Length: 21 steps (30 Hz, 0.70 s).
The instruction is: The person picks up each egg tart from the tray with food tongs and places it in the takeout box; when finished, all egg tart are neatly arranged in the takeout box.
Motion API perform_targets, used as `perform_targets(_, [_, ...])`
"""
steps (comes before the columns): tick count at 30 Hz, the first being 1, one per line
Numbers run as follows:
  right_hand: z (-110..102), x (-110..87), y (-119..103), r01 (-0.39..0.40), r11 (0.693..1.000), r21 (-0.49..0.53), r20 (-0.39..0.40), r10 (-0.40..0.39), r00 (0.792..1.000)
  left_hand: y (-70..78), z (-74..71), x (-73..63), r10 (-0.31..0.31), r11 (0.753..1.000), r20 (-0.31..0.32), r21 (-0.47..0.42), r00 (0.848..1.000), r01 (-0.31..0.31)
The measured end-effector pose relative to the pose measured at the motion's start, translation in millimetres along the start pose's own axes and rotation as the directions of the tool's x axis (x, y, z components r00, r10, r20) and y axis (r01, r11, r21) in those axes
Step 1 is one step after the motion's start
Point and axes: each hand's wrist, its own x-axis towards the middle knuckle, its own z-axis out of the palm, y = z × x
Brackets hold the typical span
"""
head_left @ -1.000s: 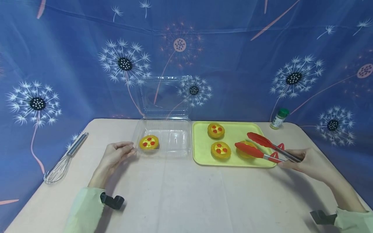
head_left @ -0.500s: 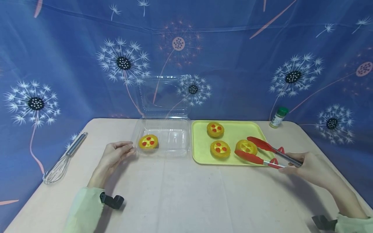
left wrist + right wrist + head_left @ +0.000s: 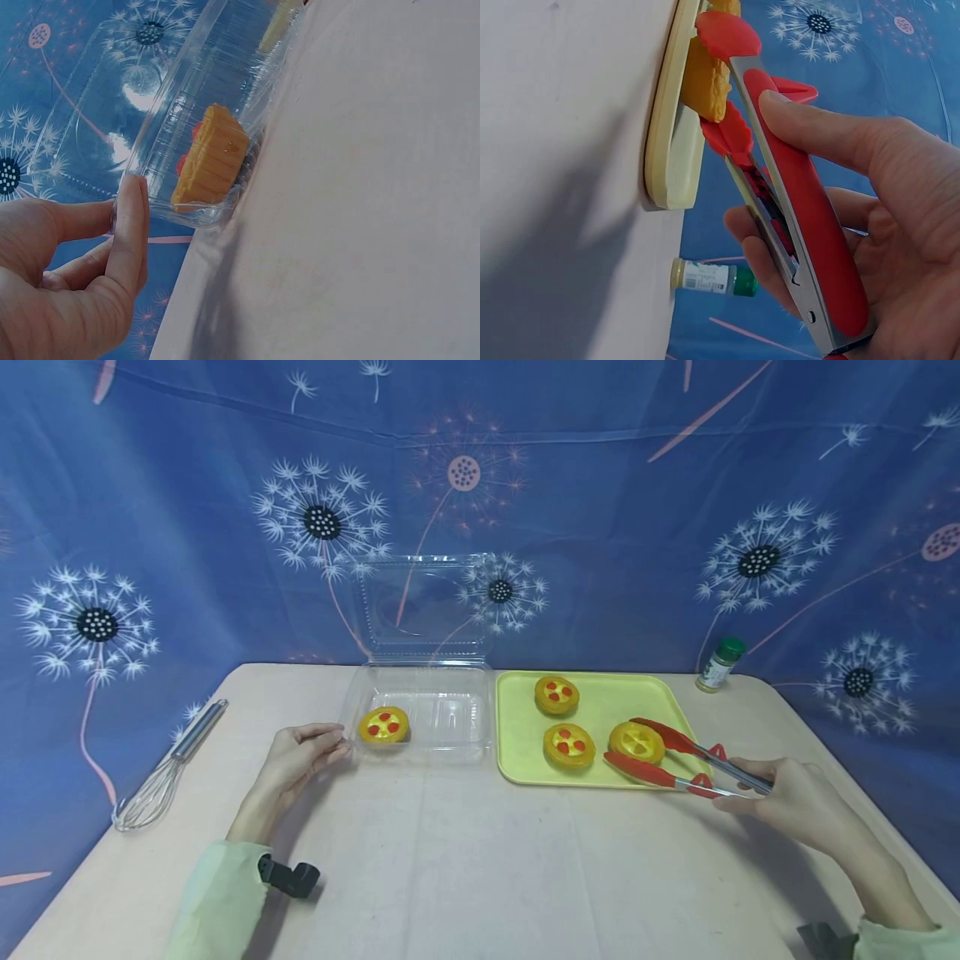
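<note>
My right hand [image 3: 802,802] holds red-tipped tongs [image 3: 651,772] by their handles. Their spread heads stand on either side of the right-hand egg tart [image 3: 637,744], which sits on a yellow tray [image 3: 517,764]. Whether the heads touch it, I cannot tell. Two tarts with red dots, a rear one [image 3: 557,695] and a front one [image 3: 568,746], share the tray. With thumb and fingers, my left hand [image 3: 303,764] pinches the left rim of a clear plastic clamshell box [image 3: 450,718], its lid raised. Inside, at the left, lies another red-dotted tart [image 3: 383,726].
A whisk [image 3: 168,768] lies along the table's left edge. At the back right stands a green-capped shaker bottle [image 3: 721,665]. A blue dandelion-print cloth [image 3: 600,568] hangs behind the table. Pale tablecloth [image 3: 487,860] stretches in front of the box and tray.
The tongs have shifted from above the right-hand tart to around it, so the tart shows between their heads. My left hand and the box have stayed put.
</note>
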Motion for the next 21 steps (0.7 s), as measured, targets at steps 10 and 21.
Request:
perform_targets(10, [2.5, -5.7, 0.5, 0.025, 0.999, -0.031, -0.066, -0.027, 0.997, 0.2, -0.2, -1.0, 0.003, 1.0, -0.018, 0.029, 1.0, -0.003])
perform_targets(21, [-5.2, -0.1, 5.4, 0.03, 0.993, 0.113, -0.018, -0.028, 0.999, -0.2, 0.8, -1.8, -0.004, 0.999, -0.036, 0.034, 0.999, 0.005])
